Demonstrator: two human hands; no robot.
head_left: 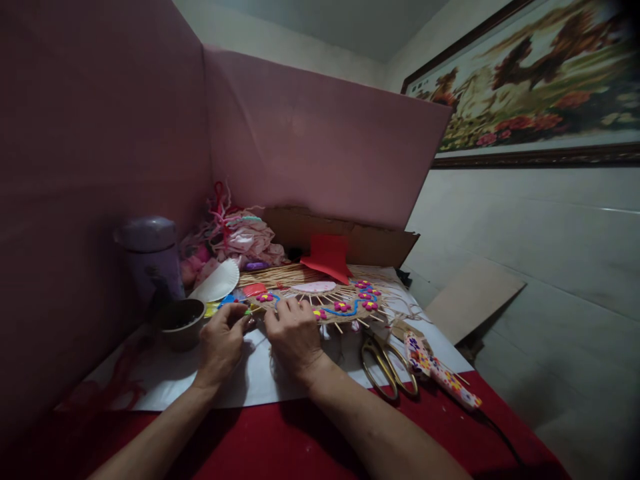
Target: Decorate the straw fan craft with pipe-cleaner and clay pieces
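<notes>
A craft piece of thin wooden sticks (335,303) fanned out on a tan base lies on white paper (260,380); pink flowers and a blue cord decorate it. My left hand (221,341) is closed in a pinch at the piece's left end, holding something small I cannot make out. My right hand (294,333) lies on the piece beside it, fingers curled and pressing on the sticks.
Gold scissors (386,365) and a flower-patterned glue gun (440,372) lie to the right on the red cloth (300,440). A brown bowl (181,323), a purple flask (150,257), a white paper plate (219,281), red paper (327,257) and tangled yarn (240,233) stand behind. Pink boards wall the left and back.
</notes>
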